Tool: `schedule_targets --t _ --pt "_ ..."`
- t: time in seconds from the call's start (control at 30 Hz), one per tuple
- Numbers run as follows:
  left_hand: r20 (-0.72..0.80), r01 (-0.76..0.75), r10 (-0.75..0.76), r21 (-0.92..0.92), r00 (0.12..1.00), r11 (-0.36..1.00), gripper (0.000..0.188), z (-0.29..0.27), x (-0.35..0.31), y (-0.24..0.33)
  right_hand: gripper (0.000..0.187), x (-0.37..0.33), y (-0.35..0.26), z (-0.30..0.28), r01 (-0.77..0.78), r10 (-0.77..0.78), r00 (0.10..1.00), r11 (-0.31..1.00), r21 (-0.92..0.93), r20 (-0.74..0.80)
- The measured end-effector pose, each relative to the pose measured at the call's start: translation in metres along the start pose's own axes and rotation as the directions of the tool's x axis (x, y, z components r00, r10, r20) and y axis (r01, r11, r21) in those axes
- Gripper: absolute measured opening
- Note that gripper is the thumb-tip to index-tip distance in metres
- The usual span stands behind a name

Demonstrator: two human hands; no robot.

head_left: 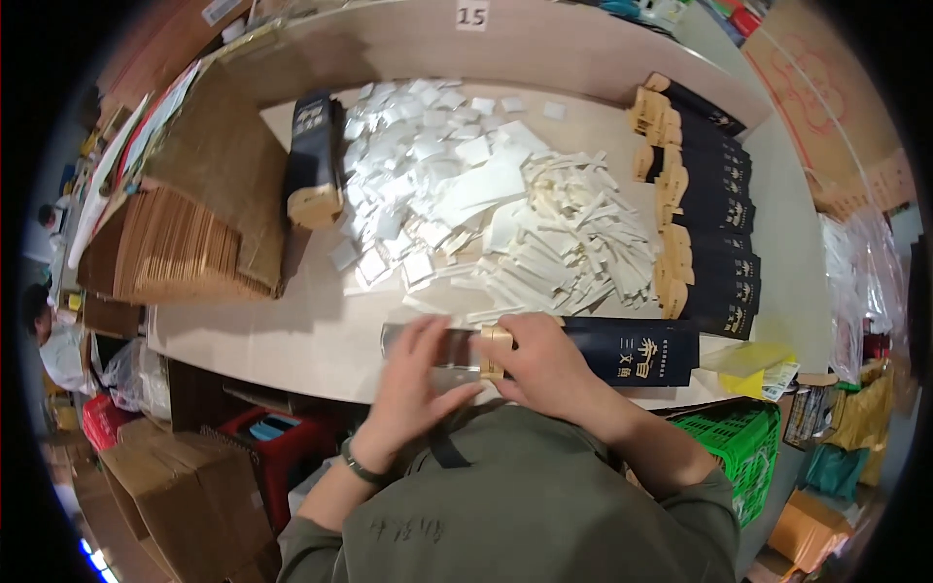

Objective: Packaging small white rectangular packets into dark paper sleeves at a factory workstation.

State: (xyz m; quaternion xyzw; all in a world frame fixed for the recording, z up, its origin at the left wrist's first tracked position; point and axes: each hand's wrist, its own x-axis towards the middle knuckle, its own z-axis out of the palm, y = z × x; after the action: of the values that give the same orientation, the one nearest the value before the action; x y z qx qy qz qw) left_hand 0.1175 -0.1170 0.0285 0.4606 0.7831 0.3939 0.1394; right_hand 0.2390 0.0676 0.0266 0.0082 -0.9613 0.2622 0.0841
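My right hand [536, 352] is closed around the gold end of a long dark navy package [632, 352], which lies along the near edge of the table with its printed side up. From that gold end a silvery, partly clear flat piece [461, 350] extends to the left. Over this piece is my left hand [413, 374], slightly smeared by motion, fingers stretched and thumb apart; whether it touches the piece is unclear. Just beyond both hands lies a heap of narrow off-white packets [583, 243]. Small white square packets [418, 146] are strewn behind and to the left.
Several navy packages with gold ends [714, 209] overlap in a row at the right. Another navy package [316, 160] lies beside an open carton [185, 243] of brown card pieces at the left. A green crate [729, 452] stands below the table's right edge.
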Motion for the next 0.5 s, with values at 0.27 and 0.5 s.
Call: schedule_targets --t 0.27,0.5 --pt "-0.018 0.347 -0.358 0.295 0.934 0.89 0.04 -0.022 0.012 -0.036 0.015 -0.025 0.095 -0.11 -0.568 0.564 0.823 0.814 -0.123 -0.071" --pt "0.382 -0.094 0.312 -0.492 0.87 0.865 0.048 0.029 0.015 0.021 0.052 -0.057 0.044 -0.049 -0.384 0.344 0.918 0.894 0.23 0.199"
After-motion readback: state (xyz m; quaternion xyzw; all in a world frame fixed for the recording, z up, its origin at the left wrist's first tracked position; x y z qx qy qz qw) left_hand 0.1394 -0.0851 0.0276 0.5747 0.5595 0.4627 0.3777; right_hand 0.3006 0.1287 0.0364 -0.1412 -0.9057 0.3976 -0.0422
